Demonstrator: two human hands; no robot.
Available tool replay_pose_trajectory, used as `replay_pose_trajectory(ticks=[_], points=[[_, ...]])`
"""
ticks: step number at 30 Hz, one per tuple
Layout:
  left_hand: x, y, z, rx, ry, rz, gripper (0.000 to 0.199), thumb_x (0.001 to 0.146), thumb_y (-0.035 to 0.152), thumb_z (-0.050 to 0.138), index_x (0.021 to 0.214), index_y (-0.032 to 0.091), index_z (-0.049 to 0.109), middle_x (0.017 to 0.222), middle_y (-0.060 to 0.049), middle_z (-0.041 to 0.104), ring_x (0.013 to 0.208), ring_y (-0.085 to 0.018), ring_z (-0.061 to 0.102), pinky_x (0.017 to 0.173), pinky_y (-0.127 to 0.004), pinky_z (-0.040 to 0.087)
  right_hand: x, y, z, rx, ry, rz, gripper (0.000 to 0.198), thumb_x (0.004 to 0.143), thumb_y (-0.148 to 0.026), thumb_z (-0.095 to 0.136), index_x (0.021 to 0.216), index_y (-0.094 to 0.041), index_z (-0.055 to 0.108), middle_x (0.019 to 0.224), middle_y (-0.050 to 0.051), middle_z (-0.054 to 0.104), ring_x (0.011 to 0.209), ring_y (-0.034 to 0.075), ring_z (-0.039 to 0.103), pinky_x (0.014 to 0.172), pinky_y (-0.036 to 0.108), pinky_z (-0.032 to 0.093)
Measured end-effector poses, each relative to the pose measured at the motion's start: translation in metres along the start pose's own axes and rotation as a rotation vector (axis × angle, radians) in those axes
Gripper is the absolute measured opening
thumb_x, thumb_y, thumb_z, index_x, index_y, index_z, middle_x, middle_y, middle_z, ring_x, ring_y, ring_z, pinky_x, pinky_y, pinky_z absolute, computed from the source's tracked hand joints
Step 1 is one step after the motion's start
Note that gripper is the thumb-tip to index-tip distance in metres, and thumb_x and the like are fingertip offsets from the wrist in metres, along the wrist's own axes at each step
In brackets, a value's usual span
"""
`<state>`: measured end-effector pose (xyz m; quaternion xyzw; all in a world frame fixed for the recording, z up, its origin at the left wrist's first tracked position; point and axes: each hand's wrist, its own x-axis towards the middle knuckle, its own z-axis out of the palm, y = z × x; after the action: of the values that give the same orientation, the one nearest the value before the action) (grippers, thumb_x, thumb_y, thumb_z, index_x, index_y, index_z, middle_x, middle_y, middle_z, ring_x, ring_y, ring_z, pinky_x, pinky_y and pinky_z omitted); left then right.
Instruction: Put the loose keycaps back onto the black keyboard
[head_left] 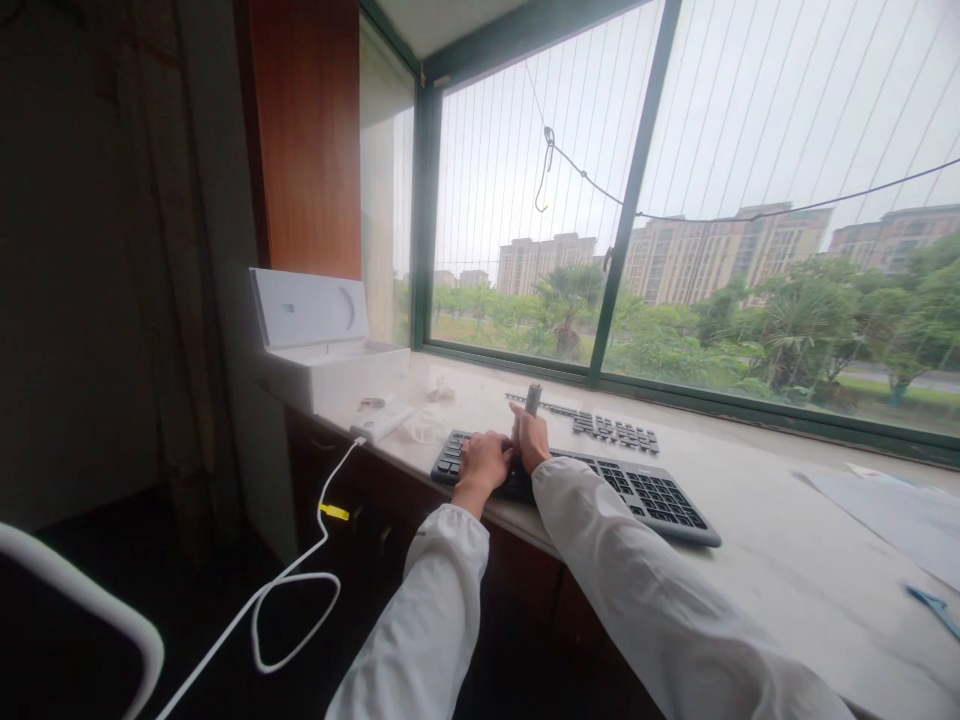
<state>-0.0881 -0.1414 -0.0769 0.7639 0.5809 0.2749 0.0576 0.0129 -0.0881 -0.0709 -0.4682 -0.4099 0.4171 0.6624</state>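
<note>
A dark grey keyboard (pixel 679 510) lies along the front edge of the pale counter. Keycaps sit on its left end, while the right part shows bare key sockets. My right hand (pixel 532 438) is closed around a slim grey tool (pixel 533 398), whose upper end sticks up above the fist; its lower end is hidden. Beside it, my left hand (pixel 486 458) rests over the keyboard's left half with fingers curled in a pinch next to the right hand. What those fingertips hold, if anything, cannot be made out. Behind the keyboard, loose keycaps (pixel 616 433) lie in rows.
An open white box (pixel 337 375) stands at the counter's left end. Near it are a white power strip (pixel 381 420) with a hanging white cable (pixel 322 540) and crumpled clear plastic (pixel 426 425). Papers (pixel 892 515) and a blue tool (pixel 934 605) lie right. Windows border the back.
</note>
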Motion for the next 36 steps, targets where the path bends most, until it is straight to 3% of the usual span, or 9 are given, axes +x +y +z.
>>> replay_pose_trajectory(ticks=[13,24,29,34,36], points=[[0.002,0.001,-0.005,-0.030,-0.014,-0.047,0.027,0.089,0.042,0.055,0.104,0.033,0.075,0.105,-0.006,0.074,0.107,-0.025,0.063,0.093,-0.037,0.044,-0.003,0.001,0.000,-0.150,-0.045,-0.107,0.034,0.068,-0.033,0.069,0.051,-0.024,0.041,0.040,-0.008,0.032,0.041,0.009,0.030,0.037,0.025,0.023],[0.001,0.002,-0.007,-0.034,-0.018,-0.054,0.029,0.089,0.045,0.054,0.107,0.034,0.074,0.108,-0.006,0.073,0.109,-0.025,0.062,0.096,-0.036,0.042,-0.004,0.002,0.000,-0.113,0.034,-0.140,0.036,0.068,-0.028,0.070,0.049,-0.023,0.039,0.042,-0.007,0.033,0.043,0.009,0.030,0.038,0.025,0.025],[0.001,0.003,-0.006,-0.024,-0.024,-0.055,0.029,0.088,0.045,0.055,0.107,0.035,0.074,0.109,-0.005,0.073,0.111,-0.026,0.062,0.096,-0.037,0.042,-0.007,0.002,0.001,-0.109,0.014,-0.170,0.035,0.068,-0.031,0.069,0.049,-0.023,0.040,0.042,-0.007,0.033,0.044,0.009,0.030,0.039,0.024,0.026],[0.001,0.003,-0.008,0.006,-0.037,-0.060,0.028,0.090,0.037,0.051,0.103,0.028,0.074,0.106,-0.009,0.073,0.109,-0.028,0.063,0.095,-0.039,0.043,-0.016,0.002,0.007,-0.142,-0.092,-0.228,0.032,0.064,-0.034,0.071,0.050,-0.021,0.045,0.043,-0.007,0.034,0.045,0.008,0.033,0.041,0.023,0.028],[0.001,0.002,-0.007,-0.021,-0.022,-0.063,0.026,0.089,0.040,0.053,0.101,0.029,0.074,0.105,-0.008,0.073,0.108,-0.027,0.063,0.094,-0.038,0.043,-0.017,0.002,0.008,-0.124,-0.062,-0.237,0.033,0.064,-0.035,0.070,0.050,-0.021,0.044,0.043,-0.007,0.033,0.045,0.008,0.032,0.040,0.023,0.027]])
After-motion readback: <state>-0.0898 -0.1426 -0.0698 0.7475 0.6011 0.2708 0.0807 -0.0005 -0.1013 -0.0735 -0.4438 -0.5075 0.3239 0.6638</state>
